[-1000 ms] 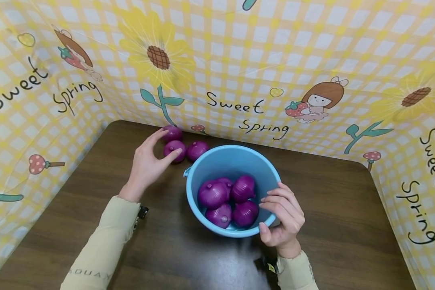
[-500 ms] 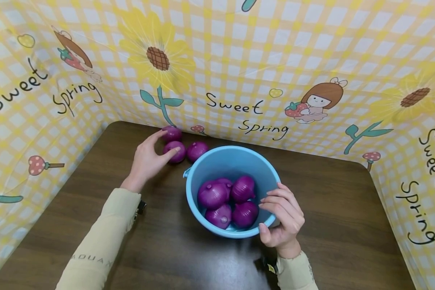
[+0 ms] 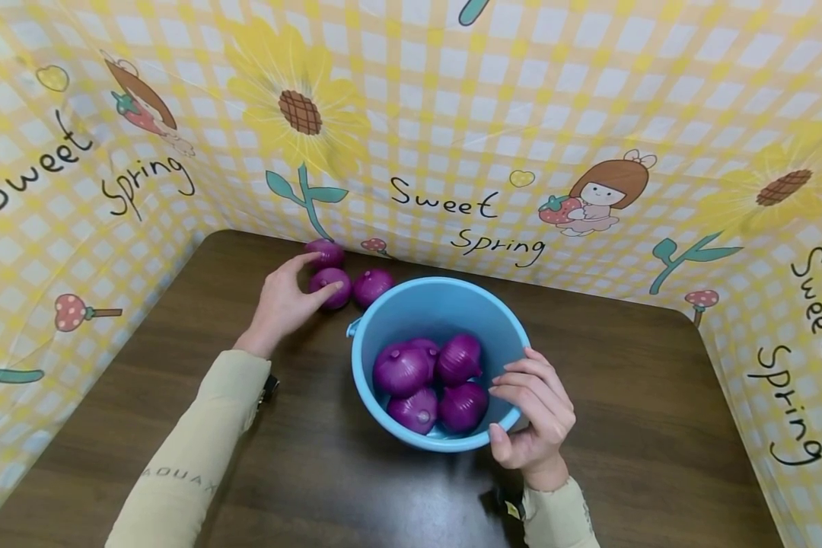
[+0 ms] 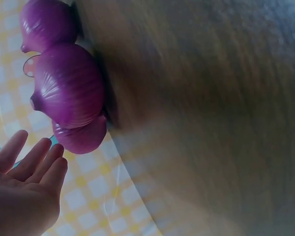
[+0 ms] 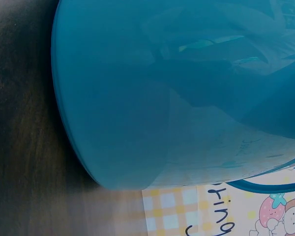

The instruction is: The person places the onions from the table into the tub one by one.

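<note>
My left hand (image 3: 281, 304) reaches toward three red onions at the back left of the table. Its thumb and fingers are spread beside the nearest onion (image 3: 330, 289); behind that one sits another onion (image 3: 325, 253), and a third onion (image 3: 374, 287) lies to the right. In the left wrist view, the fingers are extended and appear apart from the closest onion (image 4: 69, 86). A blue bucket (image 3: 445, 287) stands upright with several red onions (image 3: 403, 371) inside. My right hand (image 3: 537, 407) holds its right rim, fingers over the inner side and thumb at the front edge.
The dark wooden table (image 3: 630, 426) is bordered at the back and both sides by a yellow checked cloth (image 3: 438, 91). Part of the bucket's blue handle (image 5: 265, 188) shows in the right wrist view.
My left hand has shifted slightly, its fingers drawing a little closer around the near onion. The right hand, bucket and onions stay where they were.
</note>
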### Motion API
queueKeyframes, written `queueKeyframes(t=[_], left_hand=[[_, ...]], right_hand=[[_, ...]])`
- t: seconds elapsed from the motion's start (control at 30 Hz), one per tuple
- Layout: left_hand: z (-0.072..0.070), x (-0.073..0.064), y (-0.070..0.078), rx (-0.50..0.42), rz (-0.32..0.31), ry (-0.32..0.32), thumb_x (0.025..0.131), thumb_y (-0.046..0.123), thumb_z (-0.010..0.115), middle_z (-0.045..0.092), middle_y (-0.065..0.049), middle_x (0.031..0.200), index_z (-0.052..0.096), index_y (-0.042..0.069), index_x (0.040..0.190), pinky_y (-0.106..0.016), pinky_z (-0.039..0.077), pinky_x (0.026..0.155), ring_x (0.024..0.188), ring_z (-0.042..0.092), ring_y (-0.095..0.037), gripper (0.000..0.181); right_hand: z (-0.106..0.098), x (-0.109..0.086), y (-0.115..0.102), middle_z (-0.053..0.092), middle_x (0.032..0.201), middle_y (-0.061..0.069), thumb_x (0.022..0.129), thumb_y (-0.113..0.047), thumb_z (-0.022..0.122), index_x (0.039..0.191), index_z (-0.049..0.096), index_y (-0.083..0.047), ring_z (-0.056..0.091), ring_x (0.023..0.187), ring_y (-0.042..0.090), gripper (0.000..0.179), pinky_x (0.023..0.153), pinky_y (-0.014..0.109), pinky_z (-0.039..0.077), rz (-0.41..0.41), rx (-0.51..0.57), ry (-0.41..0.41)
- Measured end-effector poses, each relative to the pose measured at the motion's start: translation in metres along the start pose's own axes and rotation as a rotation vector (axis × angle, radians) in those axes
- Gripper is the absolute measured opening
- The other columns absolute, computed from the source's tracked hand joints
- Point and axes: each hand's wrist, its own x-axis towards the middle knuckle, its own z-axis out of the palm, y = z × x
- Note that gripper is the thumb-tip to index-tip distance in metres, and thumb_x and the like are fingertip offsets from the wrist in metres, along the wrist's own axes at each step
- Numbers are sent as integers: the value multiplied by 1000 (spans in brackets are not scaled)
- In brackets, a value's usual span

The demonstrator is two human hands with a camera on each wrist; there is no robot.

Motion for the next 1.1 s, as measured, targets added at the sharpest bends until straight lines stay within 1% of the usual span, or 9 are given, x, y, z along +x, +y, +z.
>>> queueKeyframes(t=[0.1, 0.27, 0.5, 0.7, 0.9, 1.0, 1.1], left_hand=[[3, 2, -2, -1, -5, -10, 89, 53, 75, 54, -21, 144, 54, 3, 143, -56, 37, 110, 132, 48, -41, 77], [5, 2, -3, -10, -31, -40, 89, 53, 75, 53, -20, 145, 52, 5, 146, -57, 38, 109, 133, 48, -39, 77], [8, 2, -5, -5, -50, -57, 88, 47, 78, 54, -21, 144, 52, 2, 145, -57, 38, 109, 132, 48, -39, 77], [12, 3, -10, 5, -37, -72, 84, 46, 83, 55, -23, 142, 52, 0, 144, -57, 41, 107, 129, 51, -40, 81], [13, 3, -13, 16, -7, -81, 79, 35, 89, 56, -24, 139, 54, 0, 142, -57, 43, 104, 126, 52, -41, 80], [13, 3, -13, 14, 6, -87, 79, 31, 90, 56, -25, 138, 54, -1, 141, -58, 44, 104, 125, 53, -42, 79], [12, 3, -13, 9, 3, -96, 80, 28, 90, 56, -25, 138, 53, -2, 141, -58, 44, 103, 125, 53, -42, 78]], right_hand=[[0, 0, -1, 65, 64, 14, 89, -41, 63, 60, 65, 1, 60, 61, 37, 52, 91, 51, 55, 2, 0, -2], [0, 0, -1, 65, 63, 14, 89, -41, 63, 60, 65, 1, 60, 61, 36, 52, 91, 50, 55, 7, -1, -1], [-1, -3, 0, 65, 64, 14, 89, -42, 63, 60, 66, 0, 60, 61, 37, 51, 92, 50, 55, 17, -7, -16], [0, -2, 0, 65, 64, 14, 89, -41, 63, 60, 65, 1, 60, 61, 37, 51, 91, 50, 55, 11, -4, -9], [-1, -3, 1, 65, 64, 13, 89, -41, 63, 60, 65, 1, 60, 61, 36, 51, 91, 50, 55, 4, -2, 0], [-1, -3, 1, 65, 64, 14, 89, -42, 63, 60, 65, 1, 60, 61, 36, 52, 91, 50, 55, 3, -1, 2], [0, -3, 1, 65, 64, 14, 89, -42, 63, 60, 65, 1, 60, 61, 36, 52, 91, 50, 55, 3, 0, 4]])
